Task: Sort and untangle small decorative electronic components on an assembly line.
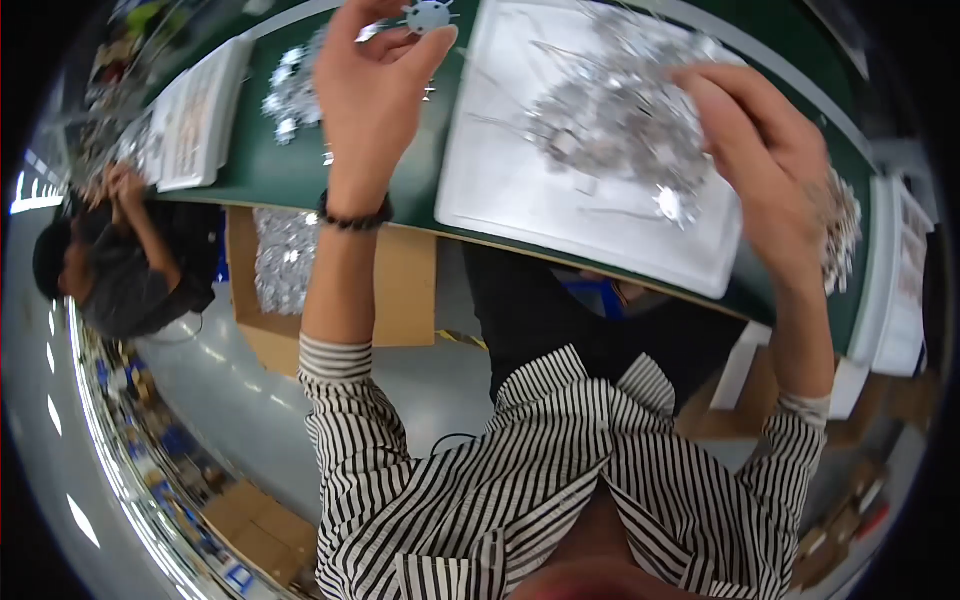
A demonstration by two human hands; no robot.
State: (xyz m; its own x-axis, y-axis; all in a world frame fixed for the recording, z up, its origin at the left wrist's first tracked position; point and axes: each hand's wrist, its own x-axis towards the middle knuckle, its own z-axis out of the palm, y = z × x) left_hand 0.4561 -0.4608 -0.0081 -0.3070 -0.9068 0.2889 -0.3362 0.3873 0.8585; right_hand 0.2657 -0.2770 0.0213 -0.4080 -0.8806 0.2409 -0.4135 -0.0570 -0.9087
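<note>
Between the thumb and fingers of my left hand [372, 105] is a round metal disc with prongs [430, 16], held up over the table left of the tray. My right hand [768, 165] is at the right side of a heap of shiny metal pieces with thin wire-like legs [620, 115]. Its fingers are bent together against the heap, and blur hides what they pinch, if anything. The heap lies in a shallow white tray [490, 195]. Beyond my left wrist, more flat silver discs [290, 95] lie on the green table [255, 160].
White trays stand at the left [205, 115] and right [900, 270] table ends. Below the edge, a cardboard box [405, 290] holds silver parts [285, 260]. Thin metal pieces [843, 235] lie right of my right wrist. A co-worker [120, 260] sits at far left.
</note>
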